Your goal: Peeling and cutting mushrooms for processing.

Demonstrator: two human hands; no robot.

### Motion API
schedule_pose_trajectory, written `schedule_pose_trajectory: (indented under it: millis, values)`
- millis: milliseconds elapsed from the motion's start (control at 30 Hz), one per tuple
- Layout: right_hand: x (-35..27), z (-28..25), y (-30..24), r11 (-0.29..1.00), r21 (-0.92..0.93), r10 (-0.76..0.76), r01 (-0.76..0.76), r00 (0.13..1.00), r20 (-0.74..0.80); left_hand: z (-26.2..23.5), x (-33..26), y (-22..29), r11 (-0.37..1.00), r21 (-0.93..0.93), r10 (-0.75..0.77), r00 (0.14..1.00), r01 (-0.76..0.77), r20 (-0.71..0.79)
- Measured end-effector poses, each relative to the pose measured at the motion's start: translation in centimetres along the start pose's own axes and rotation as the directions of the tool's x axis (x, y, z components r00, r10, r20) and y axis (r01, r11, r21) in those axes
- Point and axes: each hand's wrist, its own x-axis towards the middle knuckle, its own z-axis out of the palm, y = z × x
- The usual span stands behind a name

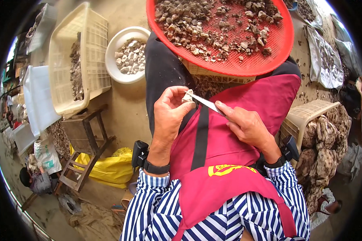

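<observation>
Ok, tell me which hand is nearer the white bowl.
Left. The left hand is below and right of the white bowl, pinching a pale piece. The right hand, holding the knife, is farther right.

Two bare hands are in view, the left hand point(169, 114) and the right hand point(247, 126), each with one black wrist strap. One small pale lump point(187, 96) and one thin metal blade point(207, 103) sit between them. There is one round red plastic sieve tray point(283, 42) heaped with too many brown pieces to count, one round white bowl point(116, 68) of pale pieces, one cream slatted plastic crate point(94, 44), one dark wooden stool point(84, 132) and one crumpled yellow bag point(108, 168).
</observation>
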Motion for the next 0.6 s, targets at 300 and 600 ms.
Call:
schedule_pose_trajectory:
  millis: [300, 600]
  values:
    - [-0.1, -0.2, -0.1, 1.0, 0.0, 0.005, -0.005, 0.999, 0.035, 0.3, 0.0, -0.2, 1.0, -0.001, 0.01, 1.0, -0.01, -0.011]
    - [0.5, 0.7, -0.1, 0.997, -0.054, 0.057, -0.062, 0.994, -0.089, 0.3, -0.2, -0.1, 0.998, -0.023, -0.05, 0.999, 0.05, 0.018]
